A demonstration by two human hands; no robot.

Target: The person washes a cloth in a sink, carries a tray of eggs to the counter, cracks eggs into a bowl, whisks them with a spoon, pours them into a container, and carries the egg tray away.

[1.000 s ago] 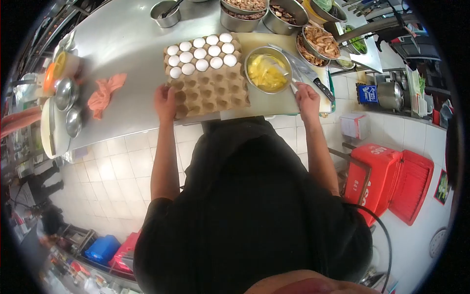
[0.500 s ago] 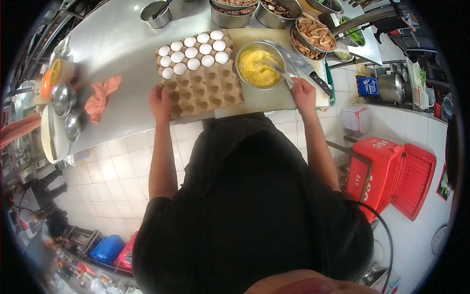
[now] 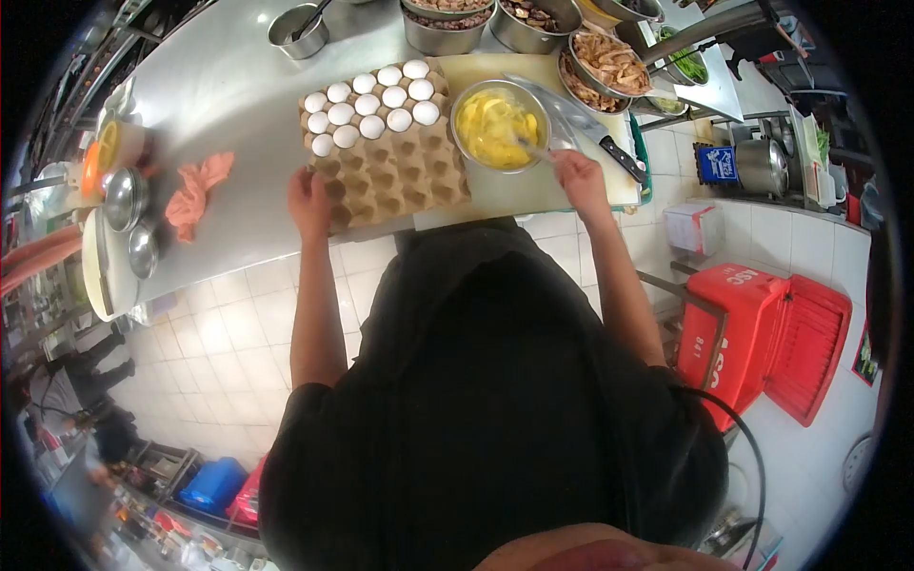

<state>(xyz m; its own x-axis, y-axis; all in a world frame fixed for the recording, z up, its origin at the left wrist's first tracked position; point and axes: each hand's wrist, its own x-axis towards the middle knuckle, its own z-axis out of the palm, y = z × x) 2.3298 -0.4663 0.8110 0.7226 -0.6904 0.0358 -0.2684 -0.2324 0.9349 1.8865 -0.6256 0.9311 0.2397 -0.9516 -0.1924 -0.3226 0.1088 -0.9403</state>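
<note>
My right hand is closed round the handle of a slim metal utensil, whose head dips into the egg mixture; whether it is a fork or a spoon is blurred. Yellow beaten egg swirls inside the metal bowl, with some patches still streaky. At the left, my left hand grips the near-left edge of a cardboard egg tray. White eggs fill the tray's far rows, and its near cups hold none. The bowl sits right beside the tray on a pale cutting board.
A black-handled knife lies right of the bowl. Beyond stand metal containers of sliced food and a small pot. An orange cloth and metal bowls lie left. A red cooler stands on the floor at right.
My right hand has shifted slightly left and down, and the utensil now sits lower in the bowl. The egg's swirl pattern has changed. My left hand stays on the tray.
</note>
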